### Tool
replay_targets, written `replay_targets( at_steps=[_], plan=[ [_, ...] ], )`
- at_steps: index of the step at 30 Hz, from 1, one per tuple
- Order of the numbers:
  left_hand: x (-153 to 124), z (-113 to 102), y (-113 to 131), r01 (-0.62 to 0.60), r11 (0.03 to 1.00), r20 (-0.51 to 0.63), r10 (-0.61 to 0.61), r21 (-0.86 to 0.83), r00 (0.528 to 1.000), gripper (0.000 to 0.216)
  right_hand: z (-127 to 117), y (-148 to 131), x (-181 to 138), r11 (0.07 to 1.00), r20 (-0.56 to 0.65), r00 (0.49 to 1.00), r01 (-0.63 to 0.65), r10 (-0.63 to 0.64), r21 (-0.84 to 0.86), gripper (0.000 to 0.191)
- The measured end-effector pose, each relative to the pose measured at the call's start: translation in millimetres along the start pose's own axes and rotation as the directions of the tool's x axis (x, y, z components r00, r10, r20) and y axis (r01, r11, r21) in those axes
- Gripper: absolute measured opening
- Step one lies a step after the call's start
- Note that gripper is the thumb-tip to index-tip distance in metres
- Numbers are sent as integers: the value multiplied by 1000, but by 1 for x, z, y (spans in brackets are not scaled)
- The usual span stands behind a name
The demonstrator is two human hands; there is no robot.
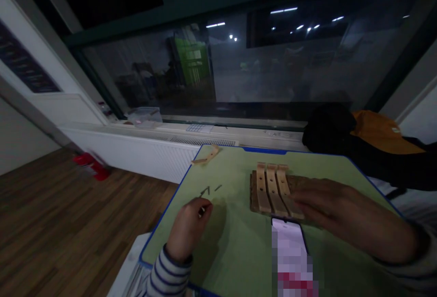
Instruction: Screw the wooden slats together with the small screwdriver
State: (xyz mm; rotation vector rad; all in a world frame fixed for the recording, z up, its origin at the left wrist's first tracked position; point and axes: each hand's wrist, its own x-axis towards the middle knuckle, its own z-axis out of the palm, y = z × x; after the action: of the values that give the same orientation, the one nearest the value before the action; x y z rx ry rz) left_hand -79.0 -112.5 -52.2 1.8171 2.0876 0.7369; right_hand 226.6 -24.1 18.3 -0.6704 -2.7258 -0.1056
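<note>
My left hand (191, 226) hovers low over the left part of the green board, its thumb and fingers closed in a pinch. Whatever it holds, if anything, is too small to make out. Just beyond it lie several thin dark slivers (205, 191), perhaps screws or nails. Three curved wooden strips (272, 188), each with drilled holes, lie side by side on a rough brown block (254, 192). My right hand (331, 203) has its fingertips and thumb against the rightmost strip and covers the block's right side.
A phone (292, 247) with its screen lit lies below the block on the green board (235, 242). Another bent wooden piece (207, 156) sits at the far left corner. Beyond are a radiator (136, 156), a window sill with a clear box (145, 117), and an orange-and-black cap (382, 131).
</note>
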Motion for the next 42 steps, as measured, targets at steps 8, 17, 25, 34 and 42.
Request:
replay_targets(
  at_steps=[8, 17, 25, 34, 42],
  plan=[
    [40, 5, -8, -15, 974, 35, 7, 226, 999, 20, 15, -8, 108, 994, 414, 905, 113, -102, -3, 17],
    [68, 32, -18, -97, 956, 171, 50, 277, 984, 25, 87, -10, 177, 990, 669, 742, 116, -35, -77, 31],
    [67, 38, -18, -128, 972, 101, 110, 197, 989, 20, 111, -13, 188, 996, 737, 675, 76, -14, -51, 33],
    [65, 39, -26, -143, 988, 16, 144, -49, 989, 24, 101, -8, 185, 1000, 718, 696, 12, -6, -3, 32],
    [66, 31, -19, -152, 901, -42, 148, -407, 988, 18, 73, 2, 184, 965, 681, 727, -109, -87, 239, 31]
  ],
)
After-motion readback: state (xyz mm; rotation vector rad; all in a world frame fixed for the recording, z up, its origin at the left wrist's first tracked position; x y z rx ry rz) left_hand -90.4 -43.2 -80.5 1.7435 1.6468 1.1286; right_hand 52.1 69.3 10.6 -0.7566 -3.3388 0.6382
